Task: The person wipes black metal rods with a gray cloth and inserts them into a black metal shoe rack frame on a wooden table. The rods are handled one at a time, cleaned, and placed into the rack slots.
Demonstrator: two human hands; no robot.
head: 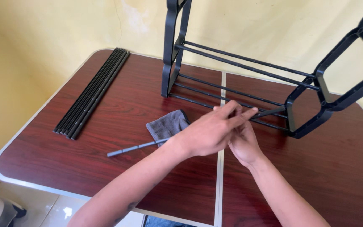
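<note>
Both hands clasp one thin black rod (137,147): the left hand (209,132) lies over the right hand (242,141), fingers closed around it above the dark red table (118,109). Its free end slants left over a grey cloth (167,125). Just behind stands a black rack frame (248,80); a bundle of black rods (92,92) lies far left.

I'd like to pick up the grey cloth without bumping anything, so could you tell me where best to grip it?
Pinch the grey cloth at its free left corner, coming from the left: it lies flat, and the rod and left hand cover its right side.
</note>
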